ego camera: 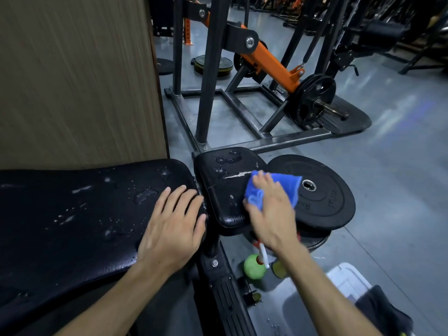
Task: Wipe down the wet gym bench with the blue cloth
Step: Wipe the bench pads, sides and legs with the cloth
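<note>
- My right hand [269,209] presses the blue cloth [276,190] flat-fingered onto the right edge of the bench's small seat pad [225,190].
- My left hand [172,229] rests spread on the long pad [80,214], at its right end.
- Barely begun, I judge: droplets show across both pads, with puddles at the seat pad's far edge.

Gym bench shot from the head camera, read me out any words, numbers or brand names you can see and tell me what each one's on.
"5": on the black weight plate loaded on the orange-armed machine.
Raised lettering round the black bumper plate beside the seat pad: too dark and blurred to read for sure.
No readable text on the blue cloth or the green spray bottle.
</note>
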`<action>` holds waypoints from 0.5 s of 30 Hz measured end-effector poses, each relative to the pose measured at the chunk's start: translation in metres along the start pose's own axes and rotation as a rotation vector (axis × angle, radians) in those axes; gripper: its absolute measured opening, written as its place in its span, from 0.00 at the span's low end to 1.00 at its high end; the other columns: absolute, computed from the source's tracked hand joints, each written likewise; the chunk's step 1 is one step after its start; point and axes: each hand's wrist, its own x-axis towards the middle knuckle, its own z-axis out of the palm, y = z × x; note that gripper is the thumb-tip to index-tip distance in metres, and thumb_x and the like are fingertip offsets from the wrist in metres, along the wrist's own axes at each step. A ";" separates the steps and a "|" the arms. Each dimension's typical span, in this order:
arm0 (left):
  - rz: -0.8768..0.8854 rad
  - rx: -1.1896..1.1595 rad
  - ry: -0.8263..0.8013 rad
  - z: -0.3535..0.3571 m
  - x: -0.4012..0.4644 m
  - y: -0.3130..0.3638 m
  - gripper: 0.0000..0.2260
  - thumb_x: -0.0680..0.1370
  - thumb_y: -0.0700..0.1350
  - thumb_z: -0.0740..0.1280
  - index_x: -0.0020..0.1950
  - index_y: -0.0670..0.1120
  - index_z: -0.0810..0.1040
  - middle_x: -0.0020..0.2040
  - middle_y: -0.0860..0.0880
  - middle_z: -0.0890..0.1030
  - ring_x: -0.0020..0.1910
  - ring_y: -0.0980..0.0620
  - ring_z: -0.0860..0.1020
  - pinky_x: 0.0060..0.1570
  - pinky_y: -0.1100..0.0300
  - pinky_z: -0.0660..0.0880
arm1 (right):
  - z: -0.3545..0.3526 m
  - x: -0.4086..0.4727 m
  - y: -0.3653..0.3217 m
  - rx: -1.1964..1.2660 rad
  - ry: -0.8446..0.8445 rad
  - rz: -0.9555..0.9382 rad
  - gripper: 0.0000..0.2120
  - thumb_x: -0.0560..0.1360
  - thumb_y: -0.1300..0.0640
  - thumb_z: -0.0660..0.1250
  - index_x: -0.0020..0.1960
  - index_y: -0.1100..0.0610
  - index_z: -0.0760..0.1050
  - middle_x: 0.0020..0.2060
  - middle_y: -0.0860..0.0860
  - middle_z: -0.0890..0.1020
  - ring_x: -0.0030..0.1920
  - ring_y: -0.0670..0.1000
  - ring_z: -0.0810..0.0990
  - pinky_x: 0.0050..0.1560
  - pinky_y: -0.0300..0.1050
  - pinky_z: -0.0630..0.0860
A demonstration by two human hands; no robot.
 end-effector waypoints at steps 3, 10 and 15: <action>-0.003 -0.009 0.000 0.000 0.001 0.001 0.19 0.81 0.51 0.58 0.68 0.46 0.75 0.67 0.48 0.76 0.72 0.46 0.69 0.75 0.45 0.59 | 0.002 -0.045 -0.005 0.037 -0.146 -0.257 0.33 0.75 0.48 0.59 0.79 0.55 0.61 0.79 0.46 0.59 0.79 0.43 0.52 0.79 0.45 0.48; -0.022 0.011 -0.007 -0.001 -0.001 0.001 0.19 0.82 0.52 0.56 0.69 0.46 0.74 0.68 0.49 0.76 0.72 0.47 0.69 0.75 0.45 0.59 | -0.006 0.018 0.006 -0.039 0.073 0.192 0.31 0.78 0.46 0.55 0.78 0.58 0.63 0.78 0.54 0.64 0.79 0.53 0.58 0.78 0.52 0.55; -0.040 0.005 -0.009 0.000 0.000 0.000 0.19 0.81 0.50 0.56 0.68 0.46 0.74 0.67 0.49 0.76 0.71 0.47 0.70 0.75 0.46 0.59 | 0.019 -0.052 -0.041 -0.047 -0.188 -0.348 0.36 0.72 0.46 0.57 0.79 0.56 0.61 0.79 0.49 0.59 0.80 0.47 0.53 0.79 0.46 0.47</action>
